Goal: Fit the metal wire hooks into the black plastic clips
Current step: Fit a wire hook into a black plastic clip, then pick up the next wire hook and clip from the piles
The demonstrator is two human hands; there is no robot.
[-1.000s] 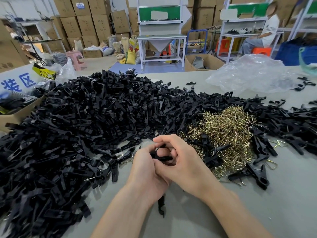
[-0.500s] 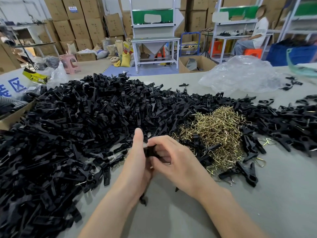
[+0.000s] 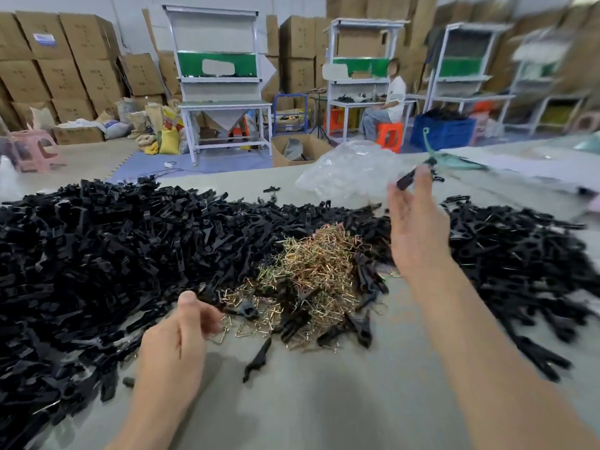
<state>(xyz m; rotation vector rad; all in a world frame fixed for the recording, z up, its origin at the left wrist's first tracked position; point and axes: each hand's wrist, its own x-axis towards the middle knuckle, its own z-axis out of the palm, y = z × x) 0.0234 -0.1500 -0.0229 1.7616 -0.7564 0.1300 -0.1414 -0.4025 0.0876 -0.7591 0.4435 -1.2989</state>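
Observation:
A heap of brass-coloured metal wire hooks (image 3: 311, 267) lies mid-table. To its left spreads a big pile of black plastic clips (image 3: 97, 254), and a second pile of clips (image 3: 519, 254) lies to its right. My right hand (image 3: 418, 228) is raised above the table between the hooks and the right pile, palm showing and fingers straight. One black clip (image 3: 406, 181) is at its fingertips; whether it still touches them is unclear. My left hand (image 3: 172, 345) hovers at the near-left edge of the hooks, thumb up, fingers loosely curled, holding nothing.
A lone clip (image 3: 258, 360) lies on the grey table (image 3: 324, 401) near me. A crumpled clear plastic bag (image 3: 350, 170) sits at the far edge, with a blurred teal object (image 3: 431, 154) beside it. Workbenches, cartons and a seated person are beyond the table.
My hands were together working one clip in front of me. They have parted: the right hand swung up and to the right with the clip, and the left stayed low by the hooks.

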